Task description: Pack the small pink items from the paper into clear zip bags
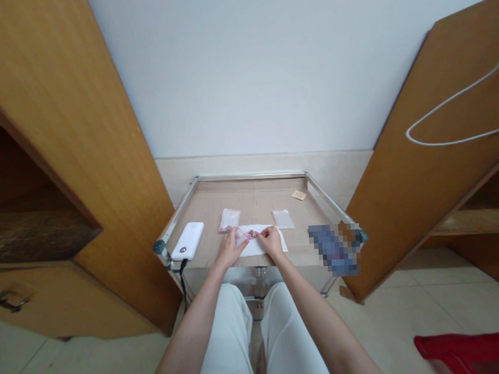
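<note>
A thin pink strand [251, 235] with a small brownish-gold piece in its middle lies across a white sheet [257, 250] on the small table. At the strand's right end, my right hand [271, 241] is closed, with thumb and fingertips pinched on it. My left hand [231, 247] is at the other end; its fingertips are on the strand and its thumb reaches over the sheet. The strand is too small to make out its exact kind. Behind my left hand lies a clear plastic bag [230, 218] with some pink in it.
Another clear bag [283, 218] lies behind my right hand. A white power bank [188, 240] with a black cable sits at left. A beige card [299, 195] lies at back right, a pixelated item [332, 249] at right. A metal rail [251, 177] edges the table; wooden cabinets flank it.
</note>
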`<state>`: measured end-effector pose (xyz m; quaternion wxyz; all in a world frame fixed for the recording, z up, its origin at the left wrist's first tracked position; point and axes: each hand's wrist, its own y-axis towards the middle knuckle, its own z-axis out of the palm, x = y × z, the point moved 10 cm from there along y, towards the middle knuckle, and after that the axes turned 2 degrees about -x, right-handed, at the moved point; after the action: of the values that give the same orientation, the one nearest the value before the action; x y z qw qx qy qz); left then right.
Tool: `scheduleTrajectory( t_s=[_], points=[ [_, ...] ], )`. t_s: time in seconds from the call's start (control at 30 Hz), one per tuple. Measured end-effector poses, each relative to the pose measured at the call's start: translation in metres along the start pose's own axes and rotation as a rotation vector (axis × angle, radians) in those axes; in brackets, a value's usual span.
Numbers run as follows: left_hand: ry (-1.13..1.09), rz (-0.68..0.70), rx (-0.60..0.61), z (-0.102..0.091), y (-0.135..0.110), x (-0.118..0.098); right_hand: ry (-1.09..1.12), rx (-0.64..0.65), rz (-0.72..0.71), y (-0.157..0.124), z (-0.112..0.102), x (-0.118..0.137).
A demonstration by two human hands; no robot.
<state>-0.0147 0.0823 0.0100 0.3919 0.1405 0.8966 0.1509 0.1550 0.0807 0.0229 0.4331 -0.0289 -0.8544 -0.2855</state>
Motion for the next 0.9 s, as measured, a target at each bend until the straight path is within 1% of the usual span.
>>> scheduleTrajectory(
  t_s=[0.1,0.23,0.53,0.73,0.8,0.9],
  points=[
    [-0.006,-0.005,-0.011,0.0,0.001,0.003,-0.015,0.009,-0.026,0.0,0.001,0.003],
    [-0.006,0.02,-0.021,-0.001,0.001,0.001,-0.03,0.022,-0.05,-0.001,0.004,0.003],
    [-0.022,-0.001,-0.002,-0.001,0.0,0.002,-0.029,0.007,-0.037,-0.003,0.004,0.002],
    [-0.047,-0.015,-0.009,-0.003,0.0,0.002,0.09,-0.038,0.034,-0.002,-0.004,-0.001],
    [-0.051,-0.017,-0.016,-0.004,0.0,0.002,0.153,-0.056,0.064,0.0,-0.007,0.003],
    [-0.045,-0.025,-0.013,-0.005,0.0,0.001,0.239,-0.071,0.088,0.003,-0.01,0.015]
  ],
)
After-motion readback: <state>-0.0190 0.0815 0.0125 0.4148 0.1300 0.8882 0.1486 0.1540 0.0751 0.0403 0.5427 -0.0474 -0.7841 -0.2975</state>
